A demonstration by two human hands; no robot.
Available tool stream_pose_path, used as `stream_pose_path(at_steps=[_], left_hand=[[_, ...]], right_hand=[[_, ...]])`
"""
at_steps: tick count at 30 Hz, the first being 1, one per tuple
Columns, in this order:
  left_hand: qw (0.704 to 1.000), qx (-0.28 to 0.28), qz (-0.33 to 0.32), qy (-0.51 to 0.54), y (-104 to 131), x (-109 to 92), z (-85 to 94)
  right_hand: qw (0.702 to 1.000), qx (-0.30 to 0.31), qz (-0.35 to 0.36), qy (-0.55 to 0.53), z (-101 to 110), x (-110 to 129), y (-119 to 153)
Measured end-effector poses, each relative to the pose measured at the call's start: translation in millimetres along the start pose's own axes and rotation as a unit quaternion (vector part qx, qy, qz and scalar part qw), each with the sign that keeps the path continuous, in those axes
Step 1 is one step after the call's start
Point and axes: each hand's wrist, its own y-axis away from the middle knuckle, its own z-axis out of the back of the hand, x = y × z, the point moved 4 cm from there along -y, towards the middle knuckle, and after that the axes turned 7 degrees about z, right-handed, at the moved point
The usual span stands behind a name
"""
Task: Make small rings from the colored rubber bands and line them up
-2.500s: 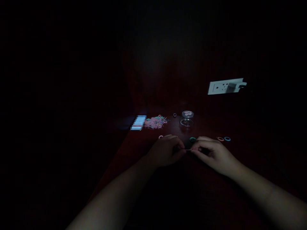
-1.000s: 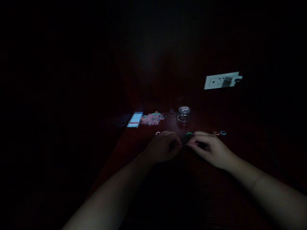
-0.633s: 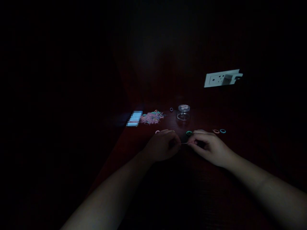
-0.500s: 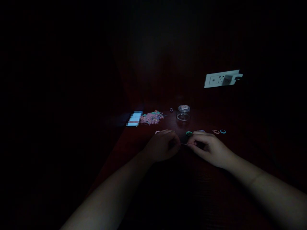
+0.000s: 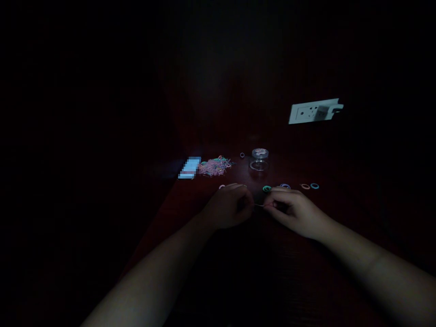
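Observation:
A thin, pale elastic band (image 5: 259, 205) runs between my two hands, pinched at both ends. My left hand (image 5: 231, 206) grips its left end, fingers closed. Thumb and forefinger of my right hand (image 5: 289, 206) pinch the other end. Just beyond the right fingers lie green elastic bands (image 5: 266, 188) and blue-violet elastic bands (image 5: 285, 186). Farther right are an orange band (image 5: 305, 186) and a blue band (image 5: 314, 186). A pink band (image 5: 222, 186) shows partly behind my left hand.
A tangled pile of coloured elastic bands (image 5: 216, 166) lies beside a lit phone (image 5: 190, 167). Right of it stand a clear lidded jar (image 5: 259, 163) and a small dark ring (image 5: 242, 155). A wall socket (image 5: 306, 112) holds a plug. The dark red tabletop (image 5: 170, 204) is dimly lit.
The view has shifted very slightly. My right hand has drawn back a little, showing more of the blue-violet bands. Both hands still hold the band between them.

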Motion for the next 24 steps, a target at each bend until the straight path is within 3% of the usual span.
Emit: stream_pose_path(at_steps=[13,24], left_hand=[[1.000,0.001,-0.006,0.005,0.4,-1.8,0.7],[1.000,0.003,-0.012,0.001,1.2,-2.5,0.5]], right_hand=[[1.000,-0.013,-0.020,0.005,0.5,2.1,-0.9],[1.000,-0.015,0.005,-0.001,1.9,5.9,-2.9]])
